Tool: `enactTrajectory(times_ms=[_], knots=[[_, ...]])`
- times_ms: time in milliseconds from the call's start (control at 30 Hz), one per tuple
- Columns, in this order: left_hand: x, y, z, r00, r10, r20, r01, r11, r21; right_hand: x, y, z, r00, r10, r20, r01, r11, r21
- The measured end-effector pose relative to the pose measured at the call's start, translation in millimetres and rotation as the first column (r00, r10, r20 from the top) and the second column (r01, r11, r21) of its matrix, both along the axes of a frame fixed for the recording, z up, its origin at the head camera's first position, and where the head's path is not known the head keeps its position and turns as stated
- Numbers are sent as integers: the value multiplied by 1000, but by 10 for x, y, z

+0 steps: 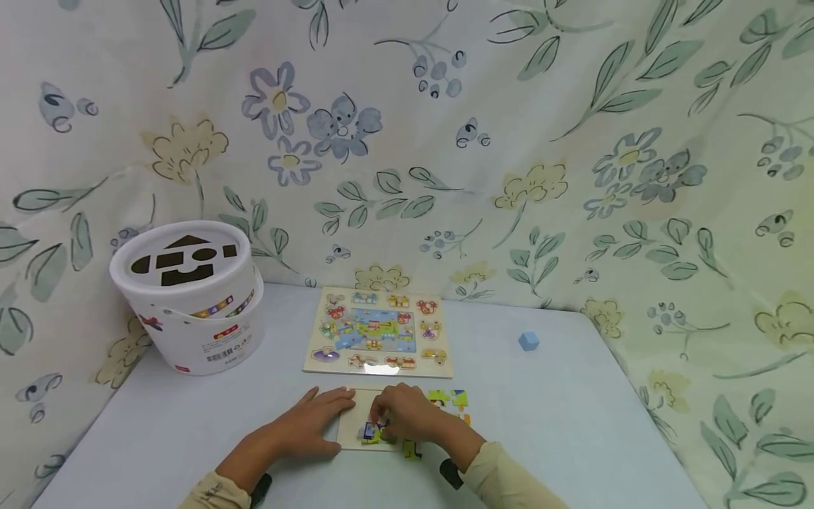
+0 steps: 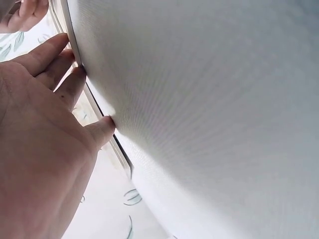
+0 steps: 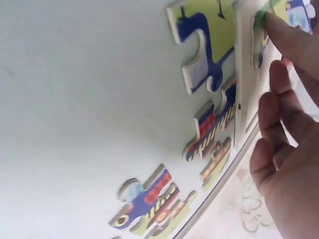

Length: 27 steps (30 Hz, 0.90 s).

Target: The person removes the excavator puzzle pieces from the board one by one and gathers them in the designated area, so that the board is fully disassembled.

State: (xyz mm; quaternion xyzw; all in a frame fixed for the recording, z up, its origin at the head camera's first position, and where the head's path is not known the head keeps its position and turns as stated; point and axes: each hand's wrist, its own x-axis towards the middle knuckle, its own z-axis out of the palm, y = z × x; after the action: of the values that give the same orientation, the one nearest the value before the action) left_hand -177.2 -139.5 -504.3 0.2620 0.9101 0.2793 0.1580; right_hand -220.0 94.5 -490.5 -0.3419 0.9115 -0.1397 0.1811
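A small pale wooden puzzle board point(image 1: 350, 431) lies on the table between the hands. My left hand point(image 1: 311, 422) rests at its left edge, fingers extended, with the fingertips point(image 2: 102, 130) touching the rim in the left wrist view. Over the board's middle, my right hand point(image 1: 410, 412) pinches a jigsaw piece point(image 3: 257, 42) with a green patch, partly covered by the thumb. Close by on the board sits a blue and yellow-green piece point(image 1: 370, 433). Loose jigsaw pieces lie to the right of the board, among them a yellow-green and dark blue one point(image 3: 212, 30) and a red-checked one point(image 3: 149, 199).
Behind the small board lies a larger picture puzzle point(image 1: 381, 332) with animal and vehicle shapes. A white bucket point(image 1: 203, 325) with a shape-hole lid stands at back left. One blue cube point(image 1: 528, 341) is at back right. Floral cloth point(image 1: 407, 155) hangs behind the table.
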Motion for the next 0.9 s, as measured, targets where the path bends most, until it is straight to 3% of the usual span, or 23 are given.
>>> enactTrajectory(times_ms=[133,300,467,633,900], knots=[[3,16,2,1000,-1,3,1,1000,-8,29,44,-2,998,-33,62,40,993,-114],[-1,22,19,1000,3,0,-3,1000,-4,5,202,167,965,-63,254,135,951,-279],[9,21,9,1000,12,15,-12,1000,-9,-40,574,309,957,-84,279,143,970,-198],[11,9,-18,1000,25,13,-25,1000,-15,-3,918,279,948,-120,294,153,984,-89],[-4,40,-12,1000,27,2,-27,1000,-11,75,1053,213,947,-144,286,176,980,-91]])
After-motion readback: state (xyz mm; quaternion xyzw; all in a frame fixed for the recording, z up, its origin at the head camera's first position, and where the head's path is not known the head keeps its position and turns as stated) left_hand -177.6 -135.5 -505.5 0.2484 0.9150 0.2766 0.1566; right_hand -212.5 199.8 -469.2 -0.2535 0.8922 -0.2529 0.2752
